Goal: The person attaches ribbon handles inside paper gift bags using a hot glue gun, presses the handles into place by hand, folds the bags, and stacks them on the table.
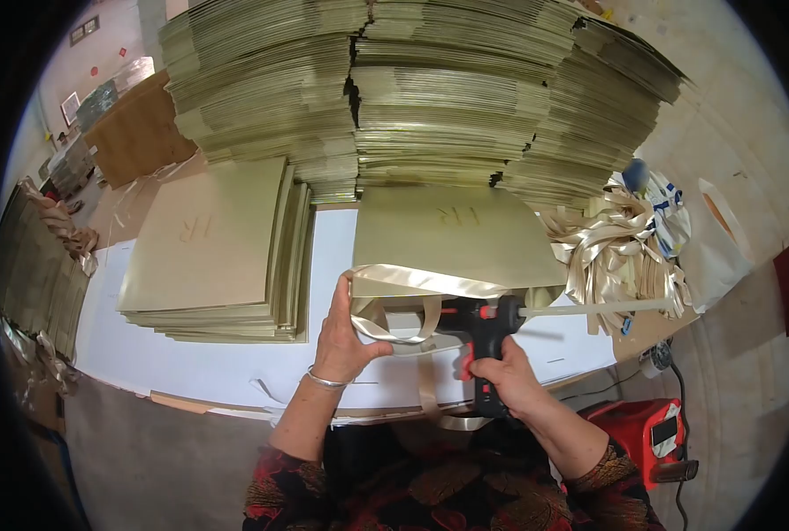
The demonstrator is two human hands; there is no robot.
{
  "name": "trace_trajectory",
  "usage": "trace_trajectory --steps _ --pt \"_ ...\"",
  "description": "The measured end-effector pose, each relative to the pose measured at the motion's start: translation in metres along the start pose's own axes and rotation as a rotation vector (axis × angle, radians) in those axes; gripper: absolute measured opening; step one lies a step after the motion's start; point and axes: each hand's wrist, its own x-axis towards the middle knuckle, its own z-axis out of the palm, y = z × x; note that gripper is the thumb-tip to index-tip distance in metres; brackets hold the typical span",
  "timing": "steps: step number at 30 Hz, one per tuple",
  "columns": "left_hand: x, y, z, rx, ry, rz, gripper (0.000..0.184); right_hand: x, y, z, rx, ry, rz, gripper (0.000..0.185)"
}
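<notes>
My right hand (511, 379) is wrapped around the grip of a black glue gun (494, 354) with red parts. A long pale glue stick (598, 308) sticks out of its rear to the right, and its nozzle points left. My left hand (346, 341) grips the left front edge of a flat gold paper bag (452, 239), thumb toward me and fingers partly hidden. A cream satin ribbon (421, 277) runs along the bag's near edge and loops below it. The nozzle sits at that near edge, under the ribbon; whether it touches is unclear.
Tall stacks of folded gold bags (448, 106) rise behind the white tabletop (209, 363). A lower pile (204, 239) stands at left. Loose satin ribbons (620, 243) heap at right. A red stool (629, 434) carrying a phone (665, 430) is at lower right, beside a black cable (683, 398).
</notes>
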Motion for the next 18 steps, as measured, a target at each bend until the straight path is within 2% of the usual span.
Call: trace_trajectory --steps 3,5,7,8,10,14,16,18 --pt "0.000 0.000 0.000 0.006 -0.005 -0.005 0.133 -0.007 0.004 -0.030 -0.144 0.048 -0.099 0.031" --pt "0.000 0.004 -0.001 -0.006 0.002 0.003 0.130 -0.019 -0.012 -0.043 -0.398 0.143 -0.053 0.031" --pt "0.000 0.006 -0.002 -0.015 0.009 0.015 0.127 -0.016 -0.002 -0.068 -0.700 0.167 -0.139 0.047" --pt "-0.001 0.006 -0.001 -0.023 0.015 0.005 0.126 -0.018 -0.004 -0.072 -0.700 0.175 -0.140 0.047" --pt "-0.002 0.007 0.001 -0.032 0.018 -0.001 0.126 -0.020 -0.009 -0.077 -0.994 0.245 -0.237 0.053" --pt "-0.001 0.008 0.003 -0.036 0.026 0.022 0.124 -0.025 -0.025 -0.074 -1.002 0.210 -0.127 0.054" --pt "-0.002 0.011 0.004 -0.035 0.026 0.021 0.123 -0.027 -0.029 -0.074 -1.133 0.199 -0.173 0.054" --pt "-0.002 0.014 0.005 -0.025 0.031 0.032 0.124 -0.027 -0.029 -0.084 -0.998 0.179 -0.251 0.051"
